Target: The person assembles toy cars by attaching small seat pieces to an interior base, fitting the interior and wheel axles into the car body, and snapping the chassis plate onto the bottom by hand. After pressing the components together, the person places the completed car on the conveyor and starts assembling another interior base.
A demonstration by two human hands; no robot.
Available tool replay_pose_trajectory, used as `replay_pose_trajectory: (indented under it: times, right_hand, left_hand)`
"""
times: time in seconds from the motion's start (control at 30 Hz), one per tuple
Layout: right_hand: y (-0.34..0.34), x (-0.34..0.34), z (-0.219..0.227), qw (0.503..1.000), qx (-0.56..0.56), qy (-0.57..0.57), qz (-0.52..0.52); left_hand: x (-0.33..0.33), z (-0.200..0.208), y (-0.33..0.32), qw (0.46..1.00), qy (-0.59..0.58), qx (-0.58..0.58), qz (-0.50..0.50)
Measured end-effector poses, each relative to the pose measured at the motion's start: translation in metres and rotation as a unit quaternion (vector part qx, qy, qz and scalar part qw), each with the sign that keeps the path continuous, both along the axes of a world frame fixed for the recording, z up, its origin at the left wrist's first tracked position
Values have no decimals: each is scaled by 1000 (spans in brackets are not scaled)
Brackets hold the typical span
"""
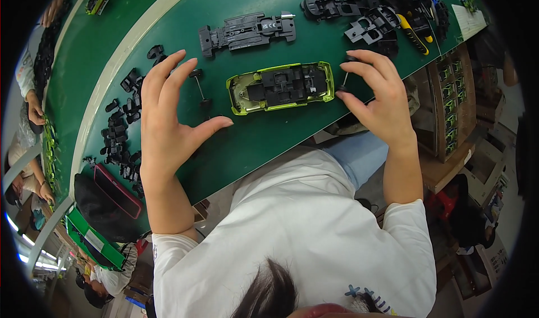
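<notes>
A lime-green toy car body (238,98) lies upside down on the green table between my hands, its black interior (286,86) facing up. My left hand (165,113) is open, thumb and fingers spread wide. Beside it, toward the car body, lies a thin metal axle with black wheels (205,103). My right hand (382,96) is also open, fingers curved around a second wheeled axle (345,78) by the car's right end. Its fingertips are close to the wheels; whether they touch cannot be made out. Beyond the car body lies a black chassis plate (247,32).
Small black parts (115,132) are heaped at the left. More black moulded parts (337,3) and yellow-and-black-handled pliers (414,34) lie at the far right. A wooden tray (441,104) with green pieces stands at the right. Other people's hands (35,110) work at the far left.
</notes>
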State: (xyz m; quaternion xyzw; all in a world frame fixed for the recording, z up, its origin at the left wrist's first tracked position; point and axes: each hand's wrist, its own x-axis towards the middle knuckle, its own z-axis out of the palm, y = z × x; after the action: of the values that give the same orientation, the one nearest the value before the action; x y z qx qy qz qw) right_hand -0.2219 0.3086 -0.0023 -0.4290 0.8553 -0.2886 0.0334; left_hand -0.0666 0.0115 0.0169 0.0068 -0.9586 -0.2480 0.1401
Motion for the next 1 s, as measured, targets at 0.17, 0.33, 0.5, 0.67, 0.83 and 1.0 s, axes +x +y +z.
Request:
replay_pose_trajectory:
  times: [0.17, 0.33, 0.5, 0.67, 0.83, 1.0]
  right_hand:
    - [1, 0, 13, 991, -102, -74, -41]
    - [-17, 8, 13, 973, -171, -150, 37]
    - [-28, 11, 9, 972, -142, -176, 65]
    - [-33, 11, 5, 974, -122, -178, 63]
    - [-33, 12, 0, 984, -87, -142, 68]
    - [-32, 12, 1, 977, -129, -154, 70]
  left_hand:
    - [0, -2, 2, 998, -63, 26, 14]
    - [1, -5, 2, 996, -79, 48, 19]
    - [0, -6, 1, 995, -78, 53, 14]
    - [0, -6, -2, 996, -74, 57, 12]
    - [6, 4, -8, 989, -56, 127, 45]
    - [0, -7, 1, 977, 50, 204, -45]
